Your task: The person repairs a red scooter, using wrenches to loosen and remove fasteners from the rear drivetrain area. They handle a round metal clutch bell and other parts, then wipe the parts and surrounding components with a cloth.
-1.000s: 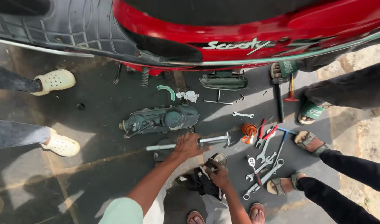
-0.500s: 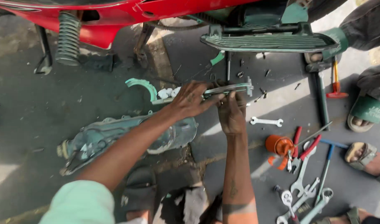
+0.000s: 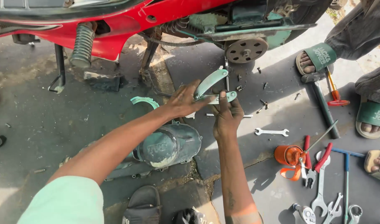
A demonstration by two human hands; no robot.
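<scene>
**Both hands on the teal lever arms, under the scooter's rear**

Your left hand (image 3: 185, 101) closes around the upper teal lever arm (image 3: 210, 81), and your right hand (image 3: 226, 114) pinches the lower teal piece (image 3: 223, 97) between thumb and fingers. Both are held in the air, just below the round hub (image 3: 245, 50) of the red scooter (image 3: 127, 16). Keep the two arms lined up and your wrists steady, since small loose bolts (image 3: 262, 105) lie scattered right of your grip. Below your forearms sits the grey engine cover (image 3: 169, 145) on dark ground (image 3: 40, 108). Farther right lie an open-end spanner (image 3: 272, 132), an orange oil can (image 3: 287, 155) and red-handled pliers (image 3: 316, 159). Another person's sandalled feet (image 3: 318, 58) stand near.
</scene>
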